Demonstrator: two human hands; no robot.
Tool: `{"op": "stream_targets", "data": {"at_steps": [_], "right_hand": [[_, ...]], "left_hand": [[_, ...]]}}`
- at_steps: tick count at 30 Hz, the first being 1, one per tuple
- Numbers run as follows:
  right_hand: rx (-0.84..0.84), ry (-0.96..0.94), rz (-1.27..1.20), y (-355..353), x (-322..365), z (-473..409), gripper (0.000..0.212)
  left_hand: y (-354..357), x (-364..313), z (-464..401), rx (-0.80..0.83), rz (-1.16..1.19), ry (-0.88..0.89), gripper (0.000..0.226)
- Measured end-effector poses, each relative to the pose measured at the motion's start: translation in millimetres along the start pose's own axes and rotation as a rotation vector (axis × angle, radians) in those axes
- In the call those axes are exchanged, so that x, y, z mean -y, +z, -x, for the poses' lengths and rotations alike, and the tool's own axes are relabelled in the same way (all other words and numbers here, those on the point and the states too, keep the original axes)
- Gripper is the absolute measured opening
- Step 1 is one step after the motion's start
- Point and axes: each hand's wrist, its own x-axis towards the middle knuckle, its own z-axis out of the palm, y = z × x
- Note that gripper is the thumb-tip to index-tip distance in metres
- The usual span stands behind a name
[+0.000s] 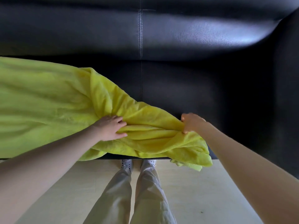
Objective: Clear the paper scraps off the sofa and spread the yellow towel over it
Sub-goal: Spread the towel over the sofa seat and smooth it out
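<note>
A person stands at a black leather sofa [178, 81], where a bright yellow fleece towel [48, 101] covers the left seat and bunches toward the front edge. The left hand [110, 128] curls its fingers into the folds; the right hand [191, 122] clenches a gathered corner.

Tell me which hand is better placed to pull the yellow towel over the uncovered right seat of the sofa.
Right. The right hand already pinches the yellow towel at its bunched end, beside the bare seat of the sofa. The left hand is farther from it.
</note>
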Motion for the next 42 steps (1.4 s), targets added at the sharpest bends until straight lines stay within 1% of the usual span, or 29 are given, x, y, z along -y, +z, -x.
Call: {"op": "stream_targets", "data": {"at_steps": [2,4,7,10,11,12,13,16,17,18,19,20,21,22,23,24,26,27,28,30,32,33,34,35,37,38,40,41,42], "right_hand": [[-0.046,0.101,-0.005,17,8,3,0.045],[-0.077,0.196,0.032,29,14,5,0.034],[-0.121,0.245,0.087,29,21,10,0.028],[-0.213,0.301,-0.036,15,13,11,0.028],[-0.279,0.323,-0.121,10,6,12,0.026],[-0.371,0.340,-0.223,6,-1,13,0.025],[-0.490,0.348,-0.339,3,-9,14,0.025],[-0.943,0.325,-0.653,4,-22,20,0.026],[-1.069,0.304,-0.667,5,-23,23,0.026],[-1.145,0.271,-0.634,8,-23,24,0.025],[-1.159,0.233,-0.583,11,-22,23,0.023],[-1.109,0.206,-0.527,14,-21,19,0.021],[-1.024,0.201,-0.485,17,-20,15,0.022],[-0.937,0.211,-0.482,20,-19,10,0.030],[-0.879,0.231,-0.536,22,-18,6,0.042],[-0.865,0.266,-0.647,22,-16,3,0.051],[-0.873,0.392,-0.931,22,-14,2,0.059],[-0.835,0.478,-1.055,23,-14,2,0.062],[-0.742,0.563,-1.111,27,-15,3,0.065],[-0.481,0.632,-1.059,41,-16,6,0.077],[-0.272,0.571,-0.906,62,-13,9,0.099],[-0.227,0.538,-0.814,73,-12,8,0.109],[-0.234,0.521,-0.722,82,-11,8,0.114],[-0.282,0.516,-0.640,89,-12,6,0.113],[-0.411,0.499,-0.525,98,-13,3,0.098],[-0.468,0.495,-0.487,101,-13,2,0.088],[-0.563,0.509,-0.437,103,-14,0,0.072],[-0.607,0.519,-0.426,103,-14,-2,0.067],[-0.657,0.526,-0.423,101,-13,-3,0.062]], "left_hand": [[7,-8,-2,-0.079,-0.022,-0.054,0.064],[13,-18,-5,-0.309,-0.064,-0.034,0.057],[20,-35,-13,-0.601,-0.059,0.090,0.040],[20,-55,-22,-0.721,0.041,0.159,0.015],[19,-60,-23,-0.755,0.095,0.158,0.006],[15,-64,-23,-0.791,0.169,0.140,0.006],[11,-68,-22,-0.825,0.245,0.108,0.012],[-2,-75,-17,-0.896,0.422,0.005,0.016],[-3,-76,-17,-0.904,0.430,-0.006,0.015],[-3,-77,-18,-0.893,0.423,-0.004,0.015],[-3,-77,-20,-0.859,0.415,0.004,0.016],[-2,-78,-21,-0.800,0.415,0.010,0.018],[0,-78,-23,-0.725,0.422,0.011,0.021],[2,-80,-25,-0.635,0.420,-0.003,0.026],[3,-81,-28,-0.549,0.381,-0.028,0.034],[5,-83,-29,-0.476,0.314,-0.061,0.046],[9,-86,-32,-0.355,0.212,-0.127,0.079],[10,-87,-34,-0.313,0.197,-0.152,0.097],[13,-88,-35,-0.293,0.192,-0.172,0.113],[16,-90,-40,-0.319,0.168,-0.209,0.137],[15,-89,-43,-0.366,0.126,-0.238,0.148],[14,-88,-45,-0.367,0.107,-0.250,0.151],[13,-87,-47,-0.352,0.082,-0.262,0.153],[13,-86,-48,-0.338,0.057,-0.270,0.154],[14,-85,-45,-0.348,-0.005,-0.257,0.154],[18,-84,-44,-0.391,-0.049,-0.213,0.151],[31,-82,-43,-0.511,-0.153,0.006,0.138],[37,-81,-43,-0.576,-0.202,0.140,0.130],[43,-82,-44,-0.617,-0.237,0.231,0.120]]}}
